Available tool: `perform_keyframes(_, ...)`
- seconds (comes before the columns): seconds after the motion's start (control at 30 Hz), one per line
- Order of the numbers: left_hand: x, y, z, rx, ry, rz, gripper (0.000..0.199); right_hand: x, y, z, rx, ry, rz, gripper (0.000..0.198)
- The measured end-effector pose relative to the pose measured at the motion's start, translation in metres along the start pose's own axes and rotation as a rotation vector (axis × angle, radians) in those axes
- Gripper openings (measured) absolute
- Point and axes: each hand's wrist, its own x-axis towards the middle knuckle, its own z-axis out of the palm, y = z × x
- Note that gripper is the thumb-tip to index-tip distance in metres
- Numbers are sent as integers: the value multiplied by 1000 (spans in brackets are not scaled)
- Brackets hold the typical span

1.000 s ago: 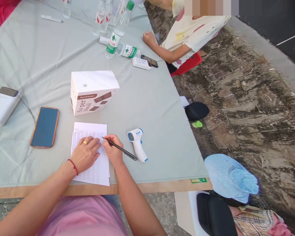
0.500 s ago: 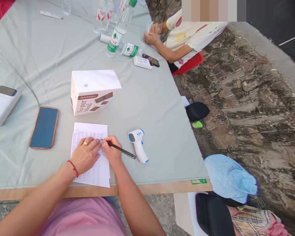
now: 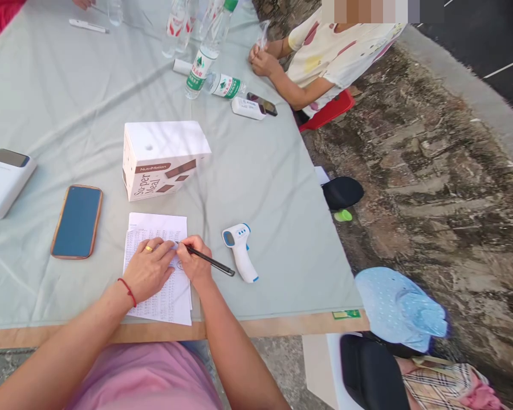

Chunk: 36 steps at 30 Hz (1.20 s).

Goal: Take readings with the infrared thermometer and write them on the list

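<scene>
Basically, the L hand [image 3: 151, 269] lies flat, palm down, fingers out & slightly spread, on the printed papers [image 3: 178, 304], which sit at the near edge of the surface [image 3: 290, 245]. R hand [image 3: 194, 263] is closed round a black pen [image 3: 216, 264] in a writing grip, tip aimed approx 10 o'clock, right by the L hand; can't tell if it's touching the page. Gold ring [image 3: 148, 249] on the L hand, red cord [image 3: 127, 290] on that wrist. W/ the papers as clock centre: white thermometer gun [image 3: 241, 256] at 3, just beside the pen's back end; brown-cased phone [image 3: 77, 222] at 10, screen up; white power bank-like device [image 3: 4, 185] same dir., further out; "Super Meal" box [image 3: 166, 142] at 12, standing just beyond. Past that, btwn 12 & 1, a green-capped bottle [image 3: 200, 68] is upright, w/ a fallen bottle [image 3: 226, 86] next to it; small white device [image 3: 247, 108] & dark phone [image 3: 265, 105] at the latter's 4. Co-worker [image 3: 308, 65] in a patterned shirt sits btwn 1 & 2, both hands together, w/ a clear thing [image 3: 263, 34], can't ID.
</scene>
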Motion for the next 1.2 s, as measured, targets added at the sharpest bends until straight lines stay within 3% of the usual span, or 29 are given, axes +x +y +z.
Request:
perform_keyframes(0.23, -1, 0, 0, -10, 0, -2, 27, 0, 1, 0, 5, 64, 1, 14)
perform_keyframes(1.2, 0, 0, -1, -14, 7, 1, 27, -1, 6, 2, 26, 58, 17, 13)
